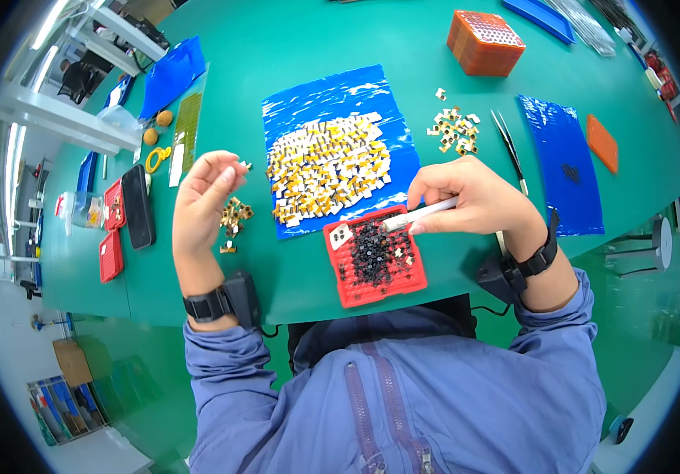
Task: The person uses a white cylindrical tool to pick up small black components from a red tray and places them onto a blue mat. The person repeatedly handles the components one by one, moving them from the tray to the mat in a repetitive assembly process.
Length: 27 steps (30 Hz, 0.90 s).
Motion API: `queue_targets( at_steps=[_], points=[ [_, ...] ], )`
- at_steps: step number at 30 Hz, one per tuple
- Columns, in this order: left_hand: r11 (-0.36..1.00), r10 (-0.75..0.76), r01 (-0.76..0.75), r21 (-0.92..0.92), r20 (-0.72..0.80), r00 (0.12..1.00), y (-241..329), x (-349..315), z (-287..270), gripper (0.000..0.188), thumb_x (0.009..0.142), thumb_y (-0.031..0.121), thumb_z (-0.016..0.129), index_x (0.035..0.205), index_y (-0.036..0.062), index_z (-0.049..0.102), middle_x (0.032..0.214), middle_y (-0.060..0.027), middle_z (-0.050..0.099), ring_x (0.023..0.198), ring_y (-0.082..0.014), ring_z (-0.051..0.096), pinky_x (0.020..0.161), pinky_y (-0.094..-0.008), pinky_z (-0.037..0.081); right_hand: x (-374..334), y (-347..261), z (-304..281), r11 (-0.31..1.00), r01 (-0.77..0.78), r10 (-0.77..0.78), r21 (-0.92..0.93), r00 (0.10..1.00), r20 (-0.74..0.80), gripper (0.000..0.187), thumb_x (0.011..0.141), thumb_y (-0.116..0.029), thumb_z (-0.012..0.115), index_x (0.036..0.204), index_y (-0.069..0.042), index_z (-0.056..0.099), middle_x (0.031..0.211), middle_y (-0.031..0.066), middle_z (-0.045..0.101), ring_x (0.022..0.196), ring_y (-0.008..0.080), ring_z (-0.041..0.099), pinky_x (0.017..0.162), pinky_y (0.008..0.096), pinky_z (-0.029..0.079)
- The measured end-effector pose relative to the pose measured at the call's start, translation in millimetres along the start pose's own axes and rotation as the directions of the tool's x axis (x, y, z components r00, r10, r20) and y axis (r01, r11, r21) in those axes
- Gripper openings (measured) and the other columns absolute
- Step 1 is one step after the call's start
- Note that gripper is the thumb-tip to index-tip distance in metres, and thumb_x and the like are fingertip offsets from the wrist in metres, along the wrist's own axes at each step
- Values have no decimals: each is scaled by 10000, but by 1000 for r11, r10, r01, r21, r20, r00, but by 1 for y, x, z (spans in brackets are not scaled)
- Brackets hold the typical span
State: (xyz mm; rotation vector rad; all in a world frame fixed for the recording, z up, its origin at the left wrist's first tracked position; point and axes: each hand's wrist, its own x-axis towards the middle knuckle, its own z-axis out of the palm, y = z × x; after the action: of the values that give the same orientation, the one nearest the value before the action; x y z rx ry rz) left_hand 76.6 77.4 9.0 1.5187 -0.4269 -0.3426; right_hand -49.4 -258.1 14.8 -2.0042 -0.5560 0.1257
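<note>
Right hand (474, 197) pinched a white pen-like tool (419, 215), tip over the red tray (375, 254) of small black parts on the table (292, 268). Left hand (205, 197) pinched a tiny component (243, 166), raised above a loose pile (233, 217). Risk judged: the piece slipping from the fingertips, or the tool scattering tray parts.

A green table (292, 31) carries a red tray (375, 257) near, blue sheets (340, 99) farther, an orange box (484, 42) far right, a phone (137, 206) left.
</note>
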Motion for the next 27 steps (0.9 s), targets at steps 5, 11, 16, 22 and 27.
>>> queue_targets(
  at_steps=[5,11,16,22,27],
  points=[
    [996,-85,75,42,314,946,7,-14,61,89,861,-26,577,947,-11,594,882,-40,626,801,-95,585,716,-219,468,1,-4,-5,976,-79,94,202,993,-69,200,779,-189,749,802,-43,614,553,-74,448,509,-4,351,443,200,251],
    [893,31,-254,371,512,859,7,-25,107,122,771,-5,668,878,50,647,782,-51,643,695,-148,619,625,-255,485,3,5,-3,954,-93,126,283,987,-99,173,781,-122,736,843,-23,609,570,-71,458,517,0,349,454,195,242],
    [887,99,-301,351,492,865,-1,-27,112,156,720,-32,701,852,43,663,797,-43,666,689,-144,626,589,-256,483,4,4,-4,972,-108,123,208,991,-58,173,770,-103,736,855,-17,613,566,-55,457,517,14,361,459,207,249],
    [859,157,-384,339,539,827,-4,-27,109,180,701,-41,704,858,45,683,820,-45,676,717,-160,641,614,-264,495,4,3,-3,979,-116,127,169,990,-55,179,758,-101,742,854,-17,617,568,-52,456,512,21,361,457,215,249],
    [897,156,-339,282,516,842,-5,-29,109,172,717,-36,692,873,37,681,812,-59,672,714,-170,641,627,-273,496,5,3,-2,976,-121,134,182,989,-61,190,769,-146,755,838,-37,616,562,-78,423,515,0,333,449,194,234]
  ],
)
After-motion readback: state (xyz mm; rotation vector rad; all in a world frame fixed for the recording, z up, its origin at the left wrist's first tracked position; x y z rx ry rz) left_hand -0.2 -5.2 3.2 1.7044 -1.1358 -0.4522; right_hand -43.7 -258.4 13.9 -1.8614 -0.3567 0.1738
